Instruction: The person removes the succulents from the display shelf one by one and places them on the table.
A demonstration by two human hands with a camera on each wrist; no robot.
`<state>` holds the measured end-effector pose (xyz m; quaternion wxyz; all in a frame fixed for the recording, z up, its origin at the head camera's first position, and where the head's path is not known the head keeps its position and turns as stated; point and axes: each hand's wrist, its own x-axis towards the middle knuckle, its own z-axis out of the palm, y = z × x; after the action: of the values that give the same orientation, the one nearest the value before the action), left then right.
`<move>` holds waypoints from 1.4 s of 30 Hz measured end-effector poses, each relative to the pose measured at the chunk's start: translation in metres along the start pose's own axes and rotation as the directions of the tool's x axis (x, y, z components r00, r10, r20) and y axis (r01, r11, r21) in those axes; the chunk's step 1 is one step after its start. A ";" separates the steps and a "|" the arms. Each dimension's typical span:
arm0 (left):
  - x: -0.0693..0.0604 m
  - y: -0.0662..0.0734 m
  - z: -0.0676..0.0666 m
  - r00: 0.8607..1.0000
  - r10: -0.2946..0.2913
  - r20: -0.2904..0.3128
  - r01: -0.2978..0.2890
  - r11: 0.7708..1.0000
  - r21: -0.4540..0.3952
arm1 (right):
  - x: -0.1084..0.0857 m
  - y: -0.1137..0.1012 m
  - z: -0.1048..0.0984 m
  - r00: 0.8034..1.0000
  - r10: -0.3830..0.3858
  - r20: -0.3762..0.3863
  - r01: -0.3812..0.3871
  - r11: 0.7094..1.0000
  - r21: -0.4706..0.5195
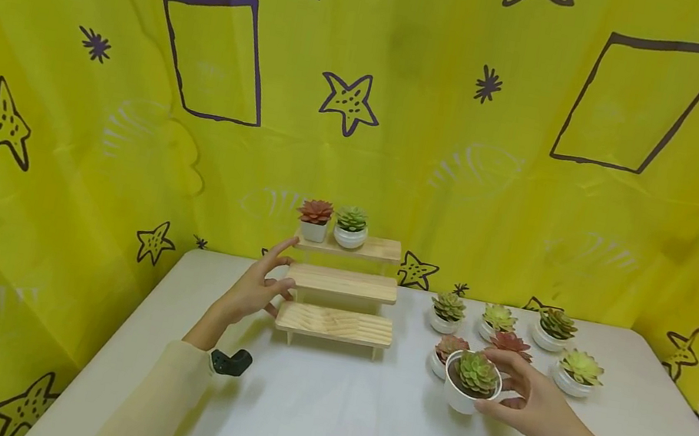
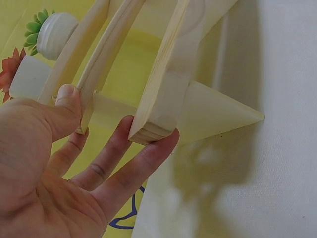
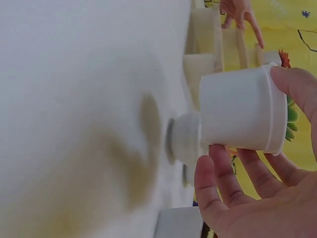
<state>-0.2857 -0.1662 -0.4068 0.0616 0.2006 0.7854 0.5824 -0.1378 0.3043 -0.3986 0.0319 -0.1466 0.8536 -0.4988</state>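
My right hand (image 1: 530, 406) grips a white round pot holding a green succulent (image 1: 475, 374) by its rim, above the table at the right. In the right wrist view, the pot (image 3: 237, 109) is tipped on its side in the picture, thumb at the rim and fingers beneath. My left hand (image 1: 248, 292) rests with spread fingers against the left ends of a three-tier wooden stand (image 1: 334, 323). The left wrist view shows its fingertips on the board ends and the thumb at the middle board. On the top tier sit a red succulent (image 1: 315, 220) and a green succulent (image 1: 351, 228) in white pots.
Several more potted succulents stand on the white table (image 1: 312, 430) at the right, among them a dark green one (image 1: 555, 330) and a light green one (image 1: 578, 373). Red ones are partly behind the held pot. A yellow patterned curtain (image 1: 405, 142) encloses the table.
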 end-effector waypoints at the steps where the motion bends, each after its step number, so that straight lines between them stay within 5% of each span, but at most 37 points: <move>1: 0.000 0.000 0.000 1.000 0.002 0.002 -0.002 1.000 0.000 | -0.001 0.003 0.002 1.000 0.002 0.006 -0.002 1.000 0.010; 19: 0.001 -0.001 0.001 1.000 0.000 0.003 0.000 1.000 0.008 | -0.018 0.028 0.025 0.997 0.032 0.077 -0.038 0.995 0.091; 42: 0.000 0.000 0.000 1.000 -0.008 -0.003 0.008 1.000 0.002 | -0.024 0.032 0.027 0.989 -0.091 0.115 0.079 0.991 0.104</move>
<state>-0.2860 -0.1658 -0.4070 0.0625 0.1968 0.7867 0.5817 -0.1161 0.3030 -0.4418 0.0690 -0.2107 0.8172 -0.5320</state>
